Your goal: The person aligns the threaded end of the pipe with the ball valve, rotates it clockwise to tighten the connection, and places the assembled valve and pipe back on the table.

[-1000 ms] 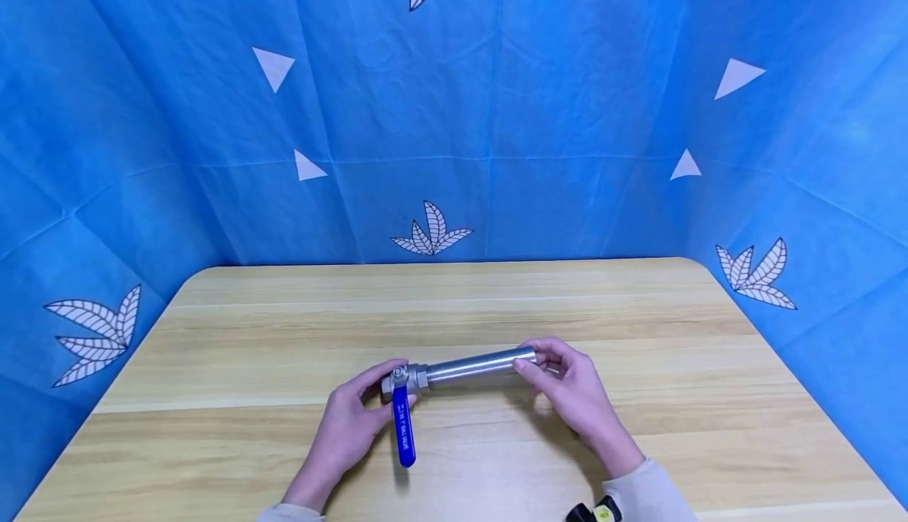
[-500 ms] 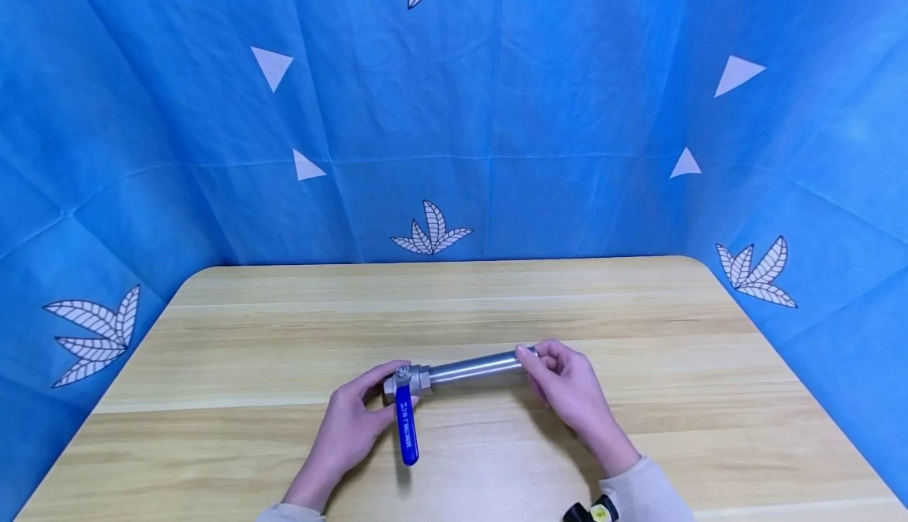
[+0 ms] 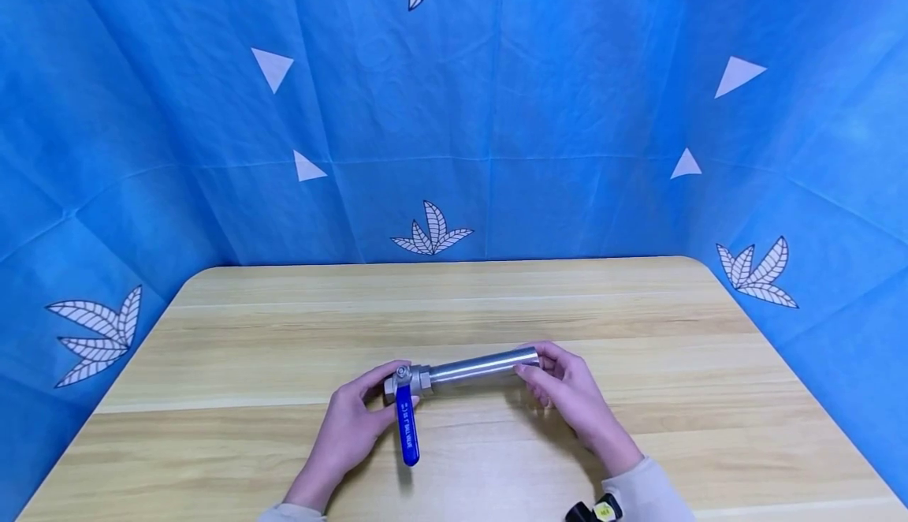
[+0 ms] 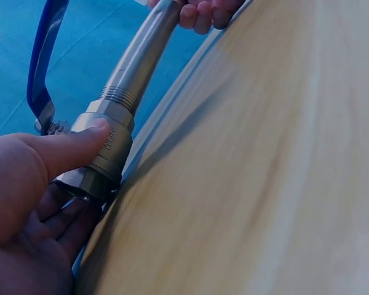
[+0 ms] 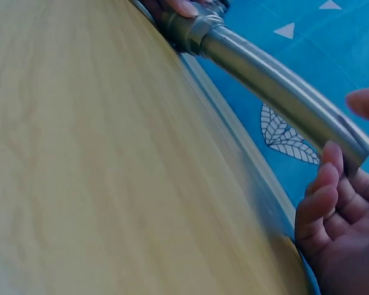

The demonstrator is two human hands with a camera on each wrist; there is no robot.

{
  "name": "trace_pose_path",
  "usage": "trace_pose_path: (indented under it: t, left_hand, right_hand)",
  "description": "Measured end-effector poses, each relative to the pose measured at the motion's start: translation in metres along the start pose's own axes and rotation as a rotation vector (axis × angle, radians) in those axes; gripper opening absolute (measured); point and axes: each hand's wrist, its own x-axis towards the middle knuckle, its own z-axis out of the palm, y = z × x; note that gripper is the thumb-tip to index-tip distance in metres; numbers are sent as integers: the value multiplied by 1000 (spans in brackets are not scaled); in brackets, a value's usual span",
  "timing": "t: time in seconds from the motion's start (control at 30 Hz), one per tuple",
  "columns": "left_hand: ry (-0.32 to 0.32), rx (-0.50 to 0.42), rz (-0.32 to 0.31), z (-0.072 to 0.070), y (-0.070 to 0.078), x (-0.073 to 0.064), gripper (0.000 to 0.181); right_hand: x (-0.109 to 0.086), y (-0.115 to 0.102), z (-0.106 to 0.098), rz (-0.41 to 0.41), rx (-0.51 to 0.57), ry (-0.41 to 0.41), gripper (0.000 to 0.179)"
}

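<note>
A steel ball valve [image 3: 418,381] with a blue lever handle [image 3: 407,427] is held between the thumb and fingers of my left hand [image 3: 351,419]. Lettering on the handle includes "BALL VALVE". A smooth metal pipe [image 3: 482,366] runs from the valve's right end, with a few threads [image 4: 118,97] showing at the joint. At the pipe's free end, the curled fingers of my right hand [image 3: 567,386] touch its far side and underside. The right thumb [image 5: 366,103] stands slightly off the pipe in the right wrist view. Valve and pipe are just above the table, pipe end tilted up.
A light wood-grain table [image 3: 284,333] lies underneath. Blue cloth [image 3: 582,96] with white triangles and leaf prints surrounds its back and sides. A black strap with a yellow label [image 3: 603,511] is on the right wrist.
The right thumb moved up over the pipe's end, then back down to its near side, as the fingers shifted round it. The left hand and valve stayed nearly still.
</note>
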Motion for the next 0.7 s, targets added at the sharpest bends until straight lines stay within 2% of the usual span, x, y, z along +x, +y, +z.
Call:
trace_pose_path:
  t: [0.17,0.43,0.7]
  left_hand:
    - [-2,-7,-3,-1,0,0,49]
    - [-6,-20,-5,0,-1,1,50]
    - [2,-9,6,0,-2,0,49]
  right_hand:
    - [1,3,-3,-5,-4,-32,36]
    - [2,4,-1,17,6,17,28]
    - [3,5,5,-95,129,25,39]
